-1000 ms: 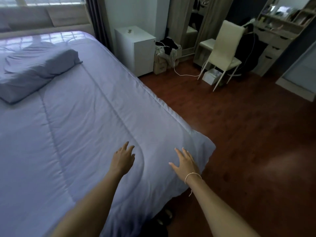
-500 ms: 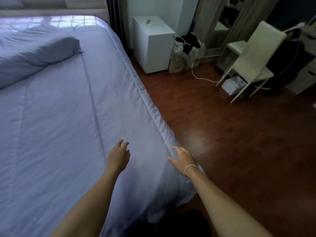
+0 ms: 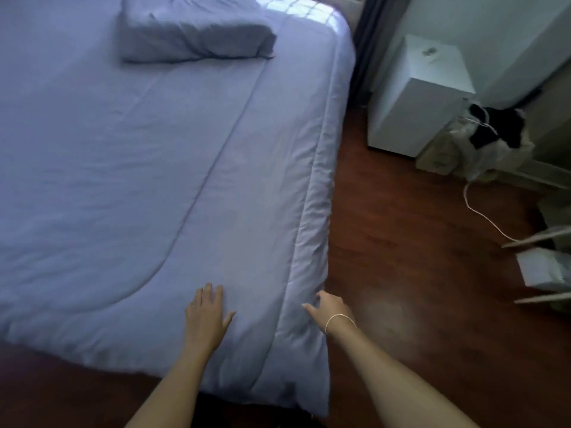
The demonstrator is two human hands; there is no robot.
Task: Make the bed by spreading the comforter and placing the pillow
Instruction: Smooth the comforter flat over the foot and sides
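The left hand (image 3: pixel 206 316) lies flat on the comforter (image 3: pixel 129 168) near the foot corner of the bed, fingers straight and spread, pressing down and holding nothing. The right hand (image 3: pixel 329 307), with a thin bracelet at the wrist, is at the comforter's side edge, just where it drops toward the floor; its fingers curl against the hem, but whether they actually pinch the fabric cannot be made out.

The comforter covers the whole bed, lying mostly smooth with faint creases, and its near corner hangs over the foot. It looks soft, padded and light, likely to slide and bunch rather than hold a shape, so the stitched hem at the edge seems the best place to take hold and tug it straight.

Farther up, the pillow (image 3: pixel 194 38) rests on top of the comforter near the head of the bed, slightly rumpled; it should squash easily and lift with one hand at either end.

Beyond the bed, on the wooden floor (image 3: pixel 401 273), a white cabinet (image 3: pixel 420 97) stands beside a bag (image 3: pixel 475 143) stuffed with dark and light cloth, contents otherwise unclear.
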